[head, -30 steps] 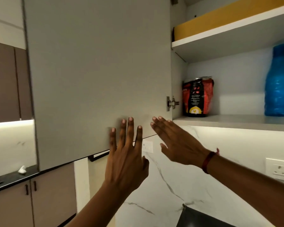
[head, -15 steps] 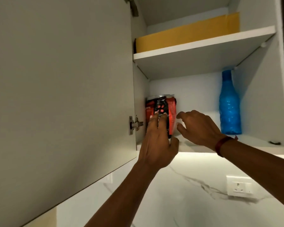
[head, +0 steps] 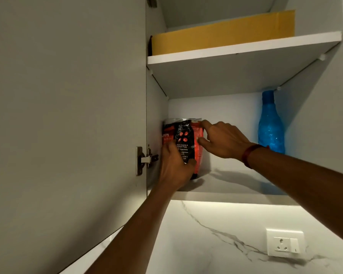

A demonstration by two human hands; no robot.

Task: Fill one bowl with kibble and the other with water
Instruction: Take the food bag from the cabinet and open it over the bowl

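The kibble bag (head: 183,141) stands upright at the left end of the lower shelf (head: 236,182), close against the cabinet's side wall. The left grip (head: 174,167) curls round its lower front and the right grip (head: 224,141) pinches its upper right edge, so both hold it. The pouch looks soft: if its top is unsealed, tilting it out could spill kibble. If it sags, it may slip from these 2 holds, and a wide swing right might knock the blue bottle (head: 270,127).
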